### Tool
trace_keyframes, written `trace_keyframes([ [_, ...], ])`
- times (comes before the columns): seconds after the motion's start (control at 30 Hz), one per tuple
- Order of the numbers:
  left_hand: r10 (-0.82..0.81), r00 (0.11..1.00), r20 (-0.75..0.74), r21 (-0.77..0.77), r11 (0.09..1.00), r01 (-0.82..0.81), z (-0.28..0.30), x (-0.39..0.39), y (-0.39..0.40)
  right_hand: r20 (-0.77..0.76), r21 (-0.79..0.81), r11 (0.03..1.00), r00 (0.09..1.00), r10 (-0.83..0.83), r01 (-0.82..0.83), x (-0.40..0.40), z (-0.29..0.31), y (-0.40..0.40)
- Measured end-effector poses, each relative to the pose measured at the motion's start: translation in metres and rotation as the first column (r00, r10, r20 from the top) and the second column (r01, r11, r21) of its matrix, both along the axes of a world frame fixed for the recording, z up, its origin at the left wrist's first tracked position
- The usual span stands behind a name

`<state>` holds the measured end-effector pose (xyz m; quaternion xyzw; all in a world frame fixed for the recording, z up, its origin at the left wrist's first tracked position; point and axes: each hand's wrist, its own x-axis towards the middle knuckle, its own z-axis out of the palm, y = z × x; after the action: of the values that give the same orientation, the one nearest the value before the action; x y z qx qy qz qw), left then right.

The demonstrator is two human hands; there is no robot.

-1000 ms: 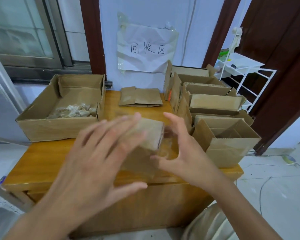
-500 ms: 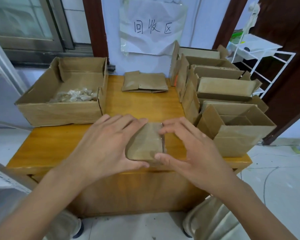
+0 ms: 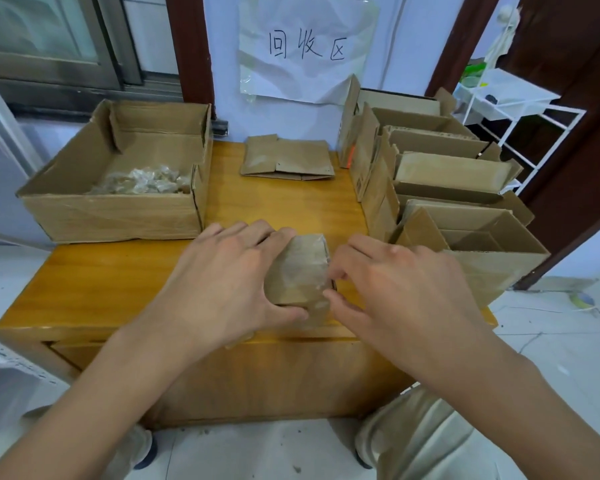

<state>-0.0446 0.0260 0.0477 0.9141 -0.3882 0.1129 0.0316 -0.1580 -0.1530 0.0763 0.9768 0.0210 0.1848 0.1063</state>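
The small box [image 3: 300, 268] is brown cardboard with shiny clear tape on it. It sits on the wooden table [image 3: 118, 282], close to the front edge and about in the middle. The left hand [image 3: 222, 282] grips the small box from its left side. The fingers lie bent over the top and the thumb presses on the front. The right hand [image 3: 406, 285] is at the right side of the small box. Its fingers are curled, and the thumb and fingertips pinch the right edge where the tape is. So both hands hold the same box, and it rests on the table between them. Just to the right, the nearest open box [image 3: 492, 268] stands with its flaps up, close to the right hand. Behind it a row of open boxes [image 3: 447, 174] goes back to the wall, packed tight together. At the back of the table, in the middle, lies a piece of flat cardboard [image 3: 286, 161]. On the left side stands a big open box [image 3: 111, 216], well apart from the hands. Inside it is a pile of clear wrappers [image 3: 142, 180]. On the wall above the table hangs a white paper sign [image 3: 307, 46] with three written marks. A white rack [image 3: 513, 102] stands far off to the right.
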Motion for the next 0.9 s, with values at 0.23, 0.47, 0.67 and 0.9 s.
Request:
trace_keyframes([
  [0.23, 0.015, 0.999, -0.030, -0.016, 1.000, -0.015, 0.002, 0.001, -0.003, -0.018, -0.141, 0.990, 1.000, 0.011, -0.013, 0.007, -0.003, 0.010],
  [0.47, 0.036, 0.999, -0.011, -0.024, 0.999, -0.036, -0.001, 0.004, -0.004, 0.089, -0.015, 0.995, 0.991, 0.104, -0.103, 0.022, -0.010, 0.009],
  [0.67, 0.060, 0.998, -0.028, -0.044, 0.997, -0.062, -0.001, 0.007, -0.003, 0.148, 0.413, 0.909, 0.989, -0.007, -0.055, 0.022, -0.026, 0.002],
  [0.9, 0.028, 0.999, -0.023, -0.072, 0.997, -0.029, -0.004, 0.005, 0.000, -0.081, -0.073, 0.980, 0.980, 0.180, -0.185, 0.027, -0.009, -0.013],
])
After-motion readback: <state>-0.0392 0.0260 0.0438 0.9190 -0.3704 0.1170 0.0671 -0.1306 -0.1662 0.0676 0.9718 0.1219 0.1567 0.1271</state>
